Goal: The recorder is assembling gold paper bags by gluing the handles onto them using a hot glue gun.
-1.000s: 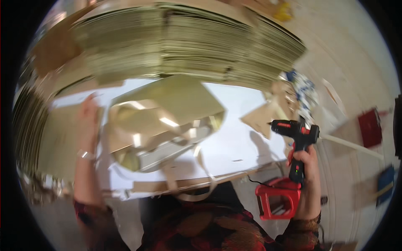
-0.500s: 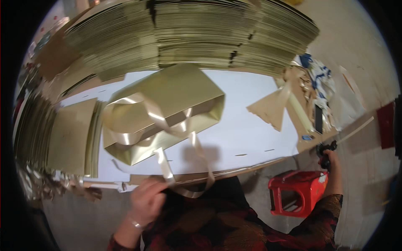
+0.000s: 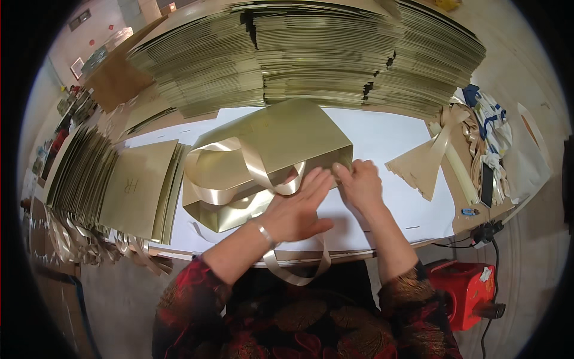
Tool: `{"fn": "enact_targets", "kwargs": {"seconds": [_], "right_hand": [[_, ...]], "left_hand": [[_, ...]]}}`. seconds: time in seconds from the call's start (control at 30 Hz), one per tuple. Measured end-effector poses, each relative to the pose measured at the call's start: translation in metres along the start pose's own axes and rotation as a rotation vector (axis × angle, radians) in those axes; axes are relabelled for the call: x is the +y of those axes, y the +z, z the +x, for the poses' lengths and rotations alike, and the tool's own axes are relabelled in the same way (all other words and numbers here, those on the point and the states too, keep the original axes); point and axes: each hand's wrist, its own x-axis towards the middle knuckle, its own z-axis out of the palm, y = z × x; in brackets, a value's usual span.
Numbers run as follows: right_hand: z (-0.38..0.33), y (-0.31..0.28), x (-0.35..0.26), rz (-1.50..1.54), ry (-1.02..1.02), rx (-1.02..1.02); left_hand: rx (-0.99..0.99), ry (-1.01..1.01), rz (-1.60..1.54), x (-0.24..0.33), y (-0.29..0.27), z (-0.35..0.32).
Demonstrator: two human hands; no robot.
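A shiny gold paper bag lies on its side on the white-covered table, its opening toward me. One satin ribbon handle curls over the bag's upper panel. The other ribbon handle hangs past the table's front edge, partly behind my left hand. My left hand is open, its fingers stretched together along the bag's lower mouth edge. At the right corner of the mouth, my right hand is closed on the bag's edge between thumb and bent fingers. The inside of that corner is hidden.
Tall stacks of flat gold bags line the back. More ribboned bags stand at left. Tan paper pieces, a black phone-like slab and a black corded tool are at right. A red stool stands below.
My right hand has let go of the black tool at the table's right edge and come to the bag's corner. My left hand has moved up and right from the hanging ribbon onto the bag.
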Motion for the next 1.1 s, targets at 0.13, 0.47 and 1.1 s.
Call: {"fn": "enact_targets", "kwargs": {"seconds": [0.13, 0.47, 1.1], "right_hand": [[0.004, 0.030, 0.005, -0.425, -0.067, -0.151], [-0.001, 0.028, 0.020, -0.324, -0.157, -0.112], [-0.096, -0.024, 0.015, -0.196, -0.317, -0.065]], "left_hand": [[-0.236, -0.159, -0.280, -0.026, 0.038, 0.018], [-0.176, -0.285, -0.799, -0.145, 0.013, -0.103], [-0.161, -0.071, -1.228, -0.017, 0.047, -0.107]]}}
